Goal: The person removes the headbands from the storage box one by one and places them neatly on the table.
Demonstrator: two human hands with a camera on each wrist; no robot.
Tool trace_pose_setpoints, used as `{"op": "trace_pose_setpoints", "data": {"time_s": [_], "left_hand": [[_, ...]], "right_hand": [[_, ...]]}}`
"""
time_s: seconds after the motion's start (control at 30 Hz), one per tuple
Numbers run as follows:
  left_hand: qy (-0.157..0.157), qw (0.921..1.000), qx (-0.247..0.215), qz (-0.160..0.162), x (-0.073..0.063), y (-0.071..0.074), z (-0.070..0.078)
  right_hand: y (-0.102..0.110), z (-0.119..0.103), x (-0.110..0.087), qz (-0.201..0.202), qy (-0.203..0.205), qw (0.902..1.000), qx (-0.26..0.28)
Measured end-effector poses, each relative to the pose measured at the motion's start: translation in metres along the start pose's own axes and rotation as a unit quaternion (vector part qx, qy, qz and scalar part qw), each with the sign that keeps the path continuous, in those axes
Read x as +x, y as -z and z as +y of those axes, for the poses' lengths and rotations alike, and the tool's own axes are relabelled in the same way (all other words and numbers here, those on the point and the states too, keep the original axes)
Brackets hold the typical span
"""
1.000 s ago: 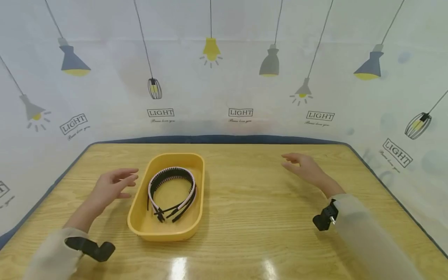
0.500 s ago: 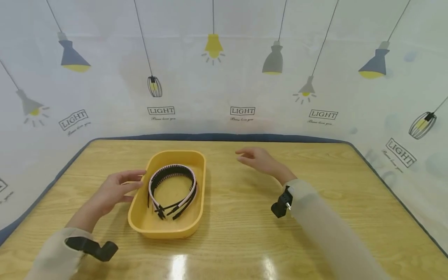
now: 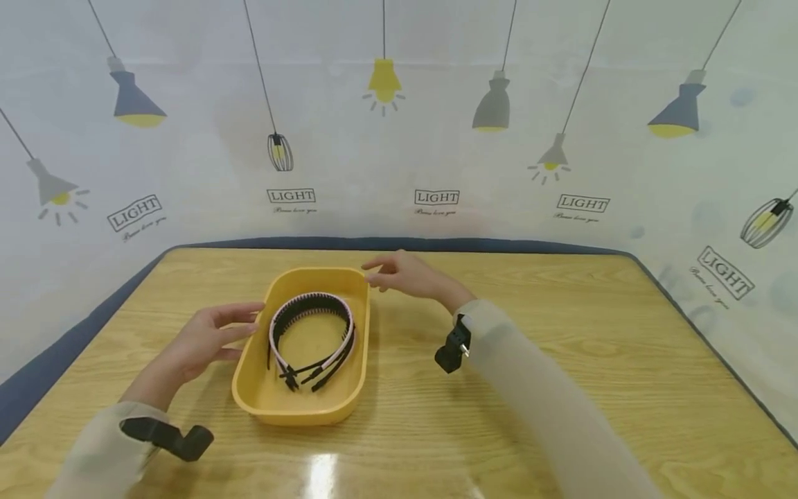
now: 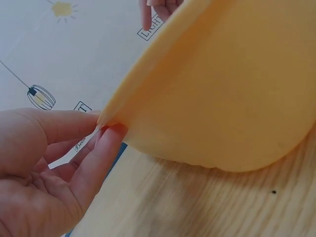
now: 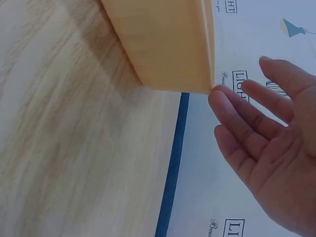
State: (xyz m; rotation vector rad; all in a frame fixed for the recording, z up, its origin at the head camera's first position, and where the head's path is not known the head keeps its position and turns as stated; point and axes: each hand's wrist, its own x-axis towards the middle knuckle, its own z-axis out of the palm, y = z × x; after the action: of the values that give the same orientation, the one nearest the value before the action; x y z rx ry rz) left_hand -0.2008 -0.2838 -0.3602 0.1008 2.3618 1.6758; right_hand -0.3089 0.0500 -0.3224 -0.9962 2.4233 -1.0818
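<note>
A yellow plastic tub (image 3: 364,346) with rounded corners stands on the wooden table, left of the middle. Inside it lie toothed headbands (image 3: 314,299), black and pale pink, nested with their ends crossing toward the near side. At the tub's left rim, my left hand (image 3: 202,339) pinches the edge; in the left wrist view the thumb is above the rim and a finger below it. My right hand (image 3: 411,274) is at the far right corner with fingers extended and slightly bent. In the right wrist view, a fingertip is at or very near the tub's corner (image 5: 163,54).
The wooden table (image 3: 530,346) extends to both sides of the tub. A pale backdrop curtain (image 3: 349,125) printed with lamps rises behind its far edge, and a dark blue band (image 3: 499,244) runs along that border. Each wrist wears a black camera mount (image 3: 455,344).
My right hand has swept left across the table to the tub's far right corner. My left hand has moved slightly right onto the left rim. The tub and headbands keep their place.
</note>
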Motion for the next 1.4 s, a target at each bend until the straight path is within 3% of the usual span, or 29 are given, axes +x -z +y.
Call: {"op": "trace_pose_setpoints", "data": {"time_s": [0.2, 0.53, 0.97, 1.17, 1.4], "left_hand": [[0.004, 0.9998, -0.018, 0.005, -0.003, -0.002, -0.001], [-0.002, 1.0000, -0.003, 0.003, -0.003, -0.004, -0.001], [0.001, 1.0000, 0.004, 0.009, -0.004, -0.004, 0.001], [0.002, 1.0000, 0.004, 0.007, -0.003, -0.003, 0.000], [0.004, 1.0000, -0.001, 0.008, -0.004, -0.002, -0.001]], "right_hand": [[-0.001, -0.016, 0.013, -0.026, 0.028, 0.9992, 0.010], [-0.006, -0.026, 0.035, -0.054, 0.019, 0.9982, 0.017], [-0.022, -0.031, 0.066, -0.109, 0.011, 0.9929, -0.045], [-0.029, -0.033, 0.070, -0.141, -0.005, 0.9884, -0.057], [-0.034, -0.035, 0.067, -0.129, -0.034, 0.9898, -0.049]]}}
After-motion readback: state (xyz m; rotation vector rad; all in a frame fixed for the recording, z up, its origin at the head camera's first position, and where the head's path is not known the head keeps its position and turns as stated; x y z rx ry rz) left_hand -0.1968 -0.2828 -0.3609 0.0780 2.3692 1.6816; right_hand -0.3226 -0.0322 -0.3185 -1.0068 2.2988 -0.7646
